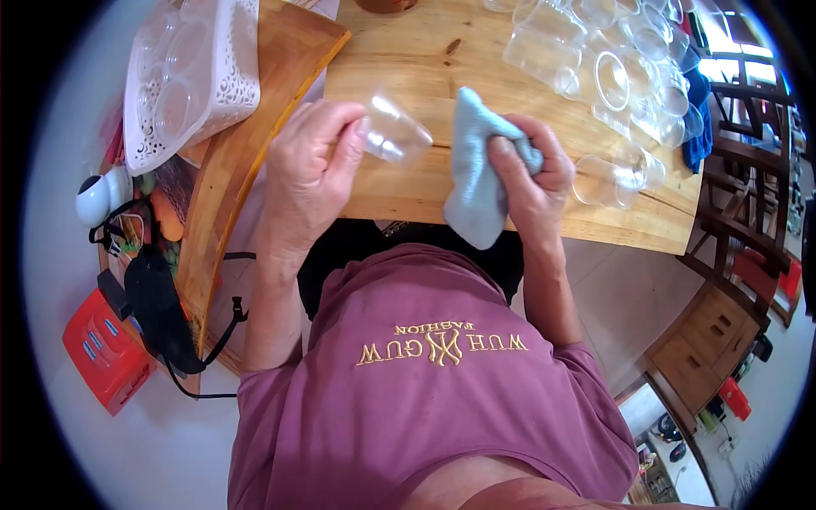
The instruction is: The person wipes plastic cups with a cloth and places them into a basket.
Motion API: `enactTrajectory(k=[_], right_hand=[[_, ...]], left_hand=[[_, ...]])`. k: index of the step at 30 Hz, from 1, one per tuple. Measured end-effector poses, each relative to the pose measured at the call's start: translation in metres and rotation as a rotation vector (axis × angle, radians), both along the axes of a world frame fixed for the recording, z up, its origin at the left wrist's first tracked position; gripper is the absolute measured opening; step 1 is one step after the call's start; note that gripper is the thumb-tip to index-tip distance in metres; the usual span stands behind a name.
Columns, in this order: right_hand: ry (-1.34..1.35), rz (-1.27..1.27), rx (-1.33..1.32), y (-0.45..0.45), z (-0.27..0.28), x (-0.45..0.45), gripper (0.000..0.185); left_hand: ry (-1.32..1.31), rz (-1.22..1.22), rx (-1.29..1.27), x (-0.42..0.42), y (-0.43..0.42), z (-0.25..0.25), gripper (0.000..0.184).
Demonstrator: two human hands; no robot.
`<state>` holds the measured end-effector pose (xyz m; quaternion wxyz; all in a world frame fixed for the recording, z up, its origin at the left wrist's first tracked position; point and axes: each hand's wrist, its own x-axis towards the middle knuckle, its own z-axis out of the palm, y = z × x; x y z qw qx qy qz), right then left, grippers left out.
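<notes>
Left hand [313, 166], nearly closed, pinched a clear cup [396, 132] above the tabletop [425, 42], in from its near edge. Right hand [541, 166], apart, curled tight, clamped a blue cloth [478, 183] across that edge. Other cups [610, 81] crowded the right edge.

the left hand [310, 166] pinches a clear cup [393, 132] over the desk [387, 51]; the right hand [544, 170] grips a blue cloth [478, 174] near it. more cups [614, 81] crowd the desk's far right, and a white basket [236, 81] at left holds others.
</notes>
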<state>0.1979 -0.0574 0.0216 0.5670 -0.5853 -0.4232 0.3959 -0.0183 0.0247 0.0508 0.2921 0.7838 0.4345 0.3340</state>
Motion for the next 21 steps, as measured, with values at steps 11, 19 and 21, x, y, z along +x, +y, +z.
enactTrajectory(k=[11, 19, 21], right_hand=[[-0.098, 0.051, 0.061, 0.014, 0.005, 0.001, 0.018], [0.313, 0.020, -0.096, 0.014, -0.006, 0.004, 0.022], [0.249, 0.036, -0.094, 0.014, -0.005, 0.003, 0.022]], left_hand=[[-0.140, -0.374, -0.274, 0.011, -0.006, -0.003, 0.006], [-0.553, -0.341, -0.445, 0.011, -0.007, -0.017, 0.011], [-0.669, -0.330, -0.543, 0.012, -0.007, -0.020, 0.013]])
